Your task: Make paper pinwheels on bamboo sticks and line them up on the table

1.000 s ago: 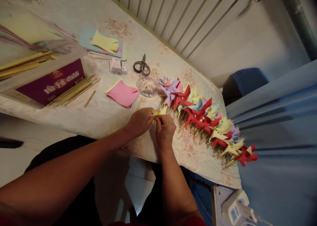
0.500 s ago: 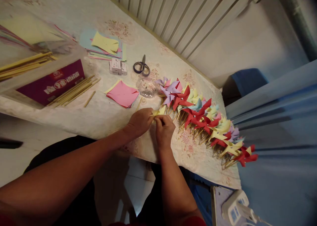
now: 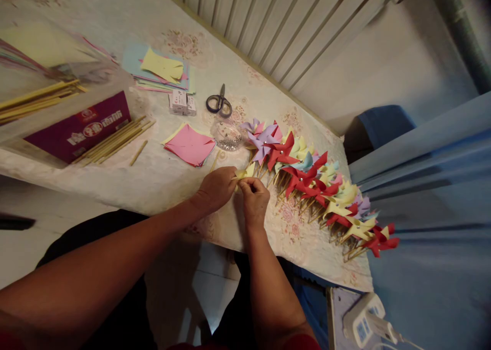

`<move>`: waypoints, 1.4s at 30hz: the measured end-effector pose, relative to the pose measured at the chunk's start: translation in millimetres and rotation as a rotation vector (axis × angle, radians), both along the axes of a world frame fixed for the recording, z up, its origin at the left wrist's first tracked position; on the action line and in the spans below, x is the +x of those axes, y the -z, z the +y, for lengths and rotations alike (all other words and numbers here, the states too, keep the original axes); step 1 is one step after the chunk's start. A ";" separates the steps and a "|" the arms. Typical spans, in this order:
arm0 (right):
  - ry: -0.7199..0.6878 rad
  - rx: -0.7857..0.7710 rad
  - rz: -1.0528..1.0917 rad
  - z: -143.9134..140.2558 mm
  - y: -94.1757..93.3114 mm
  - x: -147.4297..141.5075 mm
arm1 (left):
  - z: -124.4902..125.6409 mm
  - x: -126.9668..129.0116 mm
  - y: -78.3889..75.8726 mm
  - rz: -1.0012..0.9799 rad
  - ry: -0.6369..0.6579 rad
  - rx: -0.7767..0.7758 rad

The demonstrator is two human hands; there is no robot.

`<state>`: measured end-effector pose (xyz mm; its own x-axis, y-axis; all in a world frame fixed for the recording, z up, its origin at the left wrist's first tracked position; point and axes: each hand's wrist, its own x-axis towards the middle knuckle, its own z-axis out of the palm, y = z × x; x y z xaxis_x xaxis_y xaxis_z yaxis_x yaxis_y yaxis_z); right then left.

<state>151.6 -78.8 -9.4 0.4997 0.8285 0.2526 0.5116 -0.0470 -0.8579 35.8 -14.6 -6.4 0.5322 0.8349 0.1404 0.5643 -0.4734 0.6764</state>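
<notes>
Between my two hands is a yellow paper pinwheel [image 3: 244, 173], partly covered by my fingers. My left hand [image 3: 219, 187] is closed round its left side. The fingers of my right hand [image 3: 254, 195] pinch at its lower right edge; whether they also hold a pin or stick is hidden. Just beyond sits a clear dish of small metal pins [image 3: 229, 138]. A stack of cut pink paper squares [image 3: 191, 144] lies to the left of the dish. Rows of finished pinwheels [image 3: 303, 179] in red, yellow, purple and blue spread out to the right.
Scissors [image 3: 219, 102] lie behind the dish, beside small boxes [image 3: 180, 102] and a pile of coloured paper [image 3: 160, 66]. At left, wooden sticks [image 3: 118, 141] lean by a purple-labelled box [image 3: 82, 127]. A power strip [image 3: 364, 319] is at the lower right.
The yellow pinwheel tilts slightly differently between my fingers, and my right hand has shifted a little. Everything else stays as it was.
</notes>
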 end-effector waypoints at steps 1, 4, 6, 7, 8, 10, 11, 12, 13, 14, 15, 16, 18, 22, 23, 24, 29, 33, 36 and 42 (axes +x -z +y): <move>0.010 -0.030 0.063 0.4 0.5 -0.5 | -0.2 -0.2 0.1 0.001 -0.007 -0.005; 0.002 -0.029 0.051 0.2 -0.3 -0.6 | -0.4 -0.6 0.3 -0.012 -0.007 -0.005; -0.022 0.033 -0.095 -0.8 -1.7 0.0 | -0.4 -0.6 0.0 -0.028 0.010 0.003; -0.035 0.061 -0.166 -1.1 -2.2 0.1 | -0.4 -0.6 -0.3 -0.033 0.019 0.004; -0.045 0.077 -0.212 -1.3 -2.3 0.1 | -0.4 -0.6 -0.8 -0.034 0.027 0.003; -0.034 0.069 -0.190 -0.8 -1.6 -0.2 | -0.6 -0.7 -1.8 -0.021 0.023 -0.007; -0.020 0.047 -0.126 -0.3 -0.9 -0.3 | -0.7 -0.7 -2.2 -0.011 0.013 -0.012; -0.009 0.015 -0.046 0.3 0.0 -0.3 | -0.8 -0.7 -2.3 -0.001 0.003 -0.016; -0.004 -0.019 0.032 0.8 0.7 -0.1 | -0.9 -0.6 -2.2 0.008 -0.005 -0.018; -0.004 -0.049 0.090 1.2 1.2 0.4 | -0.8 -0.4 -1.8 0.013 -0.008 -0.018; -0.008 -0.064 0.112 1.2 1.4 1.0 | -0.8 -0.1 -1.1 0.014 -0.007 -0.015; -0.017 -0.059 0.091 1.0 1.1 1.7 | -0.6 0.2 -0.4 0.012 -0.005 -0.011; -0.039 0.001 -0.050 0.0 0.0 2.9 | -0.3 0.7 0.9 0.003 0.006 0.002; -0.057 0.082 -0.233 -1.4 -1.4 2.4 | -0.2 0.5 -0.2 -0.011 0.025 0.003; -0.042 0.067 -0.184 -1.2 -0.9 1.7 | -0.4 0.2 -1.0 -0.010 0.022 -0.003; -0.026 0.038 -0.106 -0.8 -0.1 1.1 | -0.6 -0.1 -1.9 -0.006 0.014 -0.011; 0.005 -0.047 0.080 0.1 2.9 0.9 | -1.0 -0.6 -2.4 0.009 -0.003 -0.029; -0.037 0.048 -0.200 -0.9 0.9 2.1 | -0.1 0.0 0.5 -0.030 0.018 0.003; -0.027 0.043 -0.156 -0.5 0.4 0.9 | 0.2 0.2 1.6 -0.034 0.017 0.010; 0.002 -0.075 0.126 0.0 1.9 0.6 | -0.8 0.5 0.8 -0.001 0.018 0.006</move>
<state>152.2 -78.8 -11.3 0.5253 0.8417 0.1248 0.3998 -0.1147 -0.9094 36.3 -15.4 -7.2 0.5474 0.8241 0.1457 0.5544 -0.4875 0.6745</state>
